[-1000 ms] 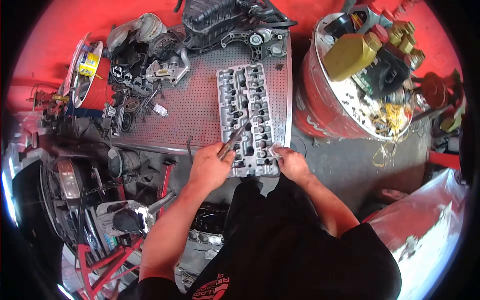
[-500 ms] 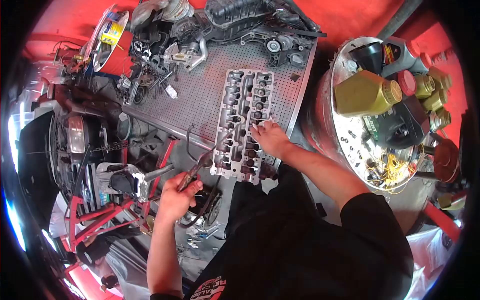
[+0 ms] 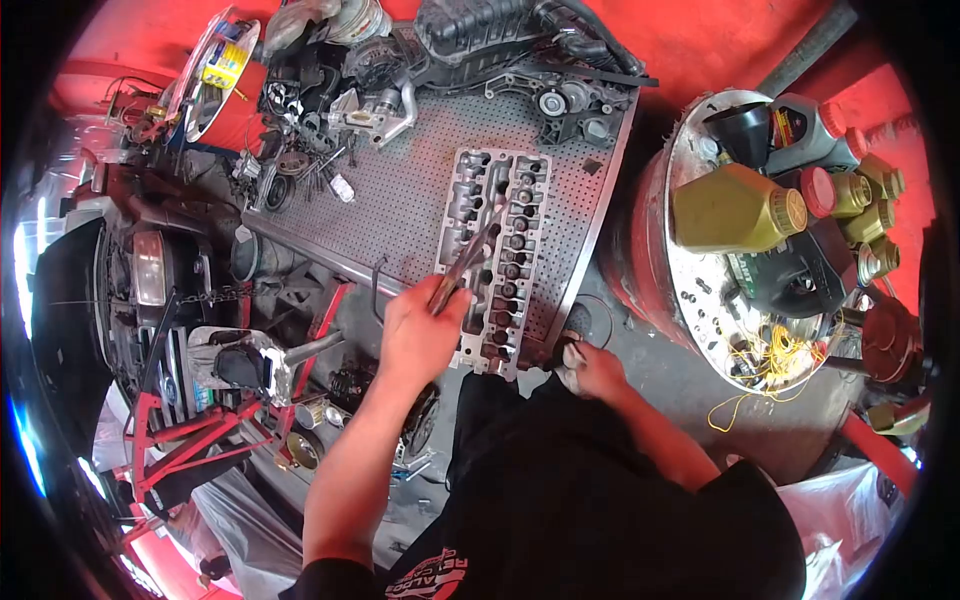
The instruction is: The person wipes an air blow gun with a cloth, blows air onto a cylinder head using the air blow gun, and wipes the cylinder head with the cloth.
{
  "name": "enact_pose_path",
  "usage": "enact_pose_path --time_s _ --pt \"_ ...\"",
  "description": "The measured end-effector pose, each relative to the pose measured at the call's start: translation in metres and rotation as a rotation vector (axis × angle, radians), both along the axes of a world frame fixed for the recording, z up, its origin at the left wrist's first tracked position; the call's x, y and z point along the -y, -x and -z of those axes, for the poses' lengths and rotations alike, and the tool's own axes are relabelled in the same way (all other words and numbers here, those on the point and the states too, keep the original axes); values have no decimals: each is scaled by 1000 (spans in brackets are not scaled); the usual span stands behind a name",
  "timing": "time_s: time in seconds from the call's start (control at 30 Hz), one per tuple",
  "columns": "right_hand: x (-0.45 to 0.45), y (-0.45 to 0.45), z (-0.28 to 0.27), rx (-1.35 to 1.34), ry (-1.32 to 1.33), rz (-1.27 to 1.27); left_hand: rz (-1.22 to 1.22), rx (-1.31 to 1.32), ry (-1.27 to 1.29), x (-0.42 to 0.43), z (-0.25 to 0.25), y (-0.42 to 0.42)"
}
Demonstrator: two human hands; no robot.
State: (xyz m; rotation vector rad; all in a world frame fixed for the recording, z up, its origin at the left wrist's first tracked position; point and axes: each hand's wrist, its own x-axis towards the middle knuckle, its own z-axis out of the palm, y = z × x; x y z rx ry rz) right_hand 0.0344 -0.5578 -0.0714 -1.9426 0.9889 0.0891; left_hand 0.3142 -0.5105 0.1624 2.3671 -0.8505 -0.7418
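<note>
A metal cylinder head (image 3: 492, 250) lies lengthwise on the perforated metal table (image 3: 330, 222), close to its front right corner. My left hand (image 3: 422, 328) is closed round the handle of a long, thin tool (image 3: 468, 262), whose far end points over the middle of the cylinder head. Beyond the table's front edge, right of the cylinder head's near end, my right hand (image 3: 590, 370) is closed with a small pale thing between the fingers, too small to name.
Greasy engine parts (image 3: 480, 40) line the table's back. At right, a drum (image 3: 650, 230) holds oil bottles (image 3: 735, 210), a funnel and yellow wire. A vehicle front (image 3: 150, 270) and red stands (image 3: 190, 445) are at left. A person (image 3: 205, 560) is at lower left.
My left hand has brought the tool up and right, over the cylinder head. My right hand has moved from the cylinder head down and right, past the table edge.
</note>
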Motion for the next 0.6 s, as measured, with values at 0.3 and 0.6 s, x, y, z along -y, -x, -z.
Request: enact_pose_path --time_s 0.3,0.6 --pt "2 68 28 -200 -152 235 23 268 -1 67 61 -38" --pt "12 82 29 -172 -116 375 1 125 -55 71 55 -36"
